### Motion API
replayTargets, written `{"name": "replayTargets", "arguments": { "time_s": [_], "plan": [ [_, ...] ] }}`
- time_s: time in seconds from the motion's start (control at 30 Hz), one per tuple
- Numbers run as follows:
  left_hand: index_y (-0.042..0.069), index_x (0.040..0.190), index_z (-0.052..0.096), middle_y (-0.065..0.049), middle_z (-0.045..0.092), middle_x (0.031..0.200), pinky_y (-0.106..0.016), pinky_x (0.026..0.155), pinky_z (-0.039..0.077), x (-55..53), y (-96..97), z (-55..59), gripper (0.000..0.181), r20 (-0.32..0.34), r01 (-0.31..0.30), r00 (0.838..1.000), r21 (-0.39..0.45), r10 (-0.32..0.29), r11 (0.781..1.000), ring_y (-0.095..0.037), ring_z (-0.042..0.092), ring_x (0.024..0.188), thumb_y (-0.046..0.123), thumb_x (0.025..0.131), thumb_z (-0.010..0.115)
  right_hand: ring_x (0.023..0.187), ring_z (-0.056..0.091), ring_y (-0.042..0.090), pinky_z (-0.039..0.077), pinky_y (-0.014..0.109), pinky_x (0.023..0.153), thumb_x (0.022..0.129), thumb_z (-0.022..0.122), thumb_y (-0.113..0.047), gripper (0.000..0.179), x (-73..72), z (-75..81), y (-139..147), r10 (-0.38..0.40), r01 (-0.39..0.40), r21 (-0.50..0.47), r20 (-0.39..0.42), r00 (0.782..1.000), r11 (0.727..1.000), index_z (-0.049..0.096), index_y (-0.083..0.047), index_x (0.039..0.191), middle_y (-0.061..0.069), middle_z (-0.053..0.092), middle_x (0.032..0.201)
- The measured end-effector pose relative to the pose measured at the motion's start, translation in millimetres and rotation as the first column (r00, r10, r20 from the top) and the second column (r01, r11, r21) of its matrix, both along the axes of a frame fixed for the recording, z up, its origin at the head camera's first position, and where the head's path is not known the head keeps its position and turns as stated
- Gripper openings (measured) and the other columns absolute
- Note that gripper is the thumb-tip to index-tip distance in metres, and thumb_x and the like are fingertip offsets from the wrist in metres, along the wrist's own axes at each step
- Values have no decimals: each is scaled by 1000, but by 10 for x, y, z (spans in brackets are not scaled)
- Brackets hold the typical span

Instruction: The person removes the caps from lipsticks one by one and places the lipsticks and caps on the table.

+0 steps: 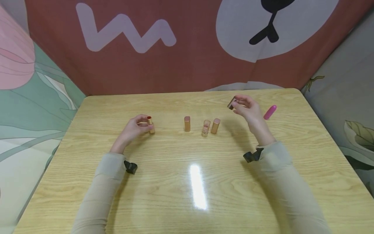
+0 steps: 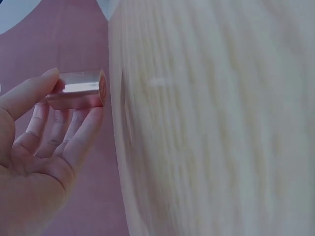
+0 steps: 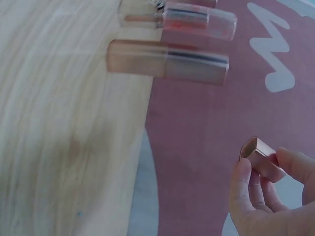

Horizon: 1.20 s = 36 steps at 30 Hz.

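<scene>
My left hand (image 1: 136, 127) pinches an uncapped lipstick (image 1: 151, 126) upright near the left of the table; its red tip faces up. In the left wrist view, thumb and fingertips hold the squared, shiny rose-gold lipstick base (image 2: 76, 89) by its sides. Over the table's back right, my right hand (image 1: 248, 110) grips a lipstick cap (image 1: 231, 103) at a tilt. The right wrist view shows the hollow opening of this cap (image 3: 266, 160) facing away from the palm, with the thumb on one side and fingers on the other.
A closed gold lipstick (image 1: 187, 124) stands mid-table. To its right are a clear pinkish lip gloss tube (image 1: 205, 128) and another gold lipstick (image 1: 215, 126), side by side. A bright pink tube (image 1: 270, 112) stands beyond the right hand. A patterned cloth hangs behind the wooden table (image 1: 163, 182).
</scene>
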<state>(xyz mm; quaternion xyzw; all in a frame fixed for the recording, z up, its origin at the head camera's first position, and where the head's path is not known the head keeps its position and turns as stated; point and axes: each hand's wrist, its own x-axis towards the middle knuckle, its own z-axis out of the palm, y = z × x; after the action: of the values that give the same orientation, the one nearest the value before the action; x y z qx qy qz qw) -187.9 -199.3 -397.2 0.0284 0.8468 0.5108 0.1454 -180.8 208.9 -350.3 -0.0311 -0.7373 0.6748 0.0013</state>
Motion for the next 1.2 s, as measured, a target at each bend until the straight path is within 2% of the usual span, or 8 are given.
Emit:
{"name": "replayTargets", "arguments": {
  "time_s": [0.23,0.4,0.5,0.6,0.87,1.03,1.2],
  "plan": [
    [-1,130,48,-12,54,122,-11,77,48,-5,-60,-9,44,6,-25,1000,-9,25,1000,-29,55,120,11,91,64,86,59,-4,53,10,74,91,63,-10,18,33,-78,136,12,-13,-13,-16,1000,1000,56,-20,104,-16,59,97],
    [1,130,49,-7,55,118,-12,78,49,-13,-87,-17,45,12,-33,999,-12,33,999,-21,57,115,12,90,65,83,62,-6,53,9,73,89,64,-3,21,26,-139,231,20,-21,-48,-37,999,999,59,-19,101,-16,62,94],
    [0,129,49,-4,55,114,-13,79,49,-17,-102,-21,43,15,-35,999,-11,35,999,-15,58,109,12,90,66,83,62,-7,52,9,74,89,65,-5,21,25,-161,289,29,-29,2,-27,999,1000,59,-18,103,-17,62,93],
    [0,128,49,-5,55,113,-16,81,50,-15,-109,-25,43,17,-33,999,-15,34,999,-14,58,108,13,90,66,84,61,-8,51,8,75,90,65,-9,21,19,-181,353,37,-36,102,-8,999,994,58,-16,108,-19,60,94],
    [1,130,48,-9,54,119,-21,86,50,-10,-115,-27,44,27,-27,999,-25,28,999,-27,54,119,14,91,65,88,55,-11,46,4,78,90,66,-15,30,-20,-256,522,55,-62,307,30,998,950,56,-8,118,-24,56,92],
    [0,130,48,-8,54,116,-16,81,49,-24,-116,-40,43,28,-27,999,-15,27,1000,-26,54,118,12,91,64,82,54,-14,46,5,74,92,64,-16,39,-49,-298,606,47,-70,363,70,996,929,51,0,125,-25,53,93],
    [0,130,48,-8,55,114,-15,80,50,-31,-111,-45,43,30,-28,999,-16,28,999,-24,55,117,11,91,65,78,52,-17,49,6,70,91,64,-11,45,-84,-354,670,37,-64,387,78,996,920,48,7,128,-30,53,86]
  ]
}}
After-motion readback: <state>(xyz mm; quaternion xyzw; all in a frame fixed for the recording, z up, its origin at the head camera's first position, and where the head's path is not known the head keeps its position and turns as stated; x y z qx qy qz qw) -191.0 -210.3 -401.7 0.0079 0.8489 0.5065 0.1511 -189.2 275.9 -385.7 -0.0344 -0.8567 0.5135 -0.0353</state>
